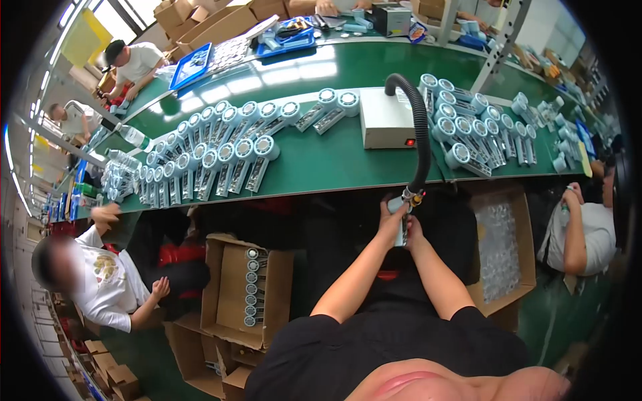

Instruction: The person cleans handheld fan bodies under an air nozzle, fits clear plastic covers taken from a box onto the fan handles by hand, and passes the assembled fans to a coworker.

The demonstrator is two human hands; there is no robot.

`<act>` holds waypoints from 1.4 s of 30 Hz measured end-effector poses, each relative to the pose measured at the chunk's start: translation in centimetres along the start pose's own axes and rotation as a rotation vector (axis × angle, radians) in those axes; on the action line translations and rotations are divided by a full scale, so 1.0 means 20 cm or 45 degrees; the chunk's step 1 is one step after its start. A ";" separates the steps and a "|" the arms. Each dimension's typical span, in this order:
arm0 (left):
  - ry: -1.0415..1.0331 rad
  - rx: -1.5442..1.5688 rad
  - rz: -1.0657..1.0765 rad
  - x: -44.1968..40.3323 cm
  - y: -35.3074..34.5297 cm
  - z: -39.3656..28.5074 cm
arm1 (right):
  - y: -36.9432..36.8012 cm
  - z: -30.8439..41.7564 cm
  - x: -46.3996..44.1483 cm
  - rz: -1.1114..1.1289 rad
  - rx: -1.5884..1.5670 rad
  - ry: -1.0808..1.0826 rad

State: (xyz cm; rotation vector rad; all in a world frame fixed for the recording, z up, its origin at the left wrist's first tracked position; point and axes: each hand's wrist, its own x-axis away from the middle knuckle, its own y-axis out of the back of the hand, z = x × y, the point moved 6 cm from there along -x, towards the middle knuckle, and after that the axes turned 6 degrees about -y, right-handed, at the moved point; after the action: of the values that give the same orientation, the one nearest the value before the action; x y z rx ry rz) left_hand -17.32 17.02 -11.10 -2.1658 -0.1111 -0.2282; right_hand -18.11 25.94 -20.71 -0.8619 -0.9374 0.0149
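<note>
Device [402, 233] gripped by your left hand [388, 224] and right hand [415, 231], you're apparently working at the hose [423, 144] just beyond them; next calls for steadiness.

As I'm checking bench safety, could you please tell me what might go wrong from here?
The left hand and right hand hold a blue unit clear of the green table, so a slip could drop it. The black hose arches close to other blue units, so a tug might knock one.
</note>
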 end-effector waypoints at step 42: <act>-1.293 0.222 -0.358 0.96 -0.04 -1.33 | -1.12 -0.26 1.10 0.789 1.380 0.108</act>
State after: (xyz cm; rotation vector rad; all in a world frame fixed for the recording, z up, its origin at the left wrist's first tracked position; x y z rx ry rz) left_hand -2.00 -4.50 8.25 -1.8872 -0.9659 0.7166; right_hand -8.48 15.46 7.62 -0.0951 -0.4235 0.9302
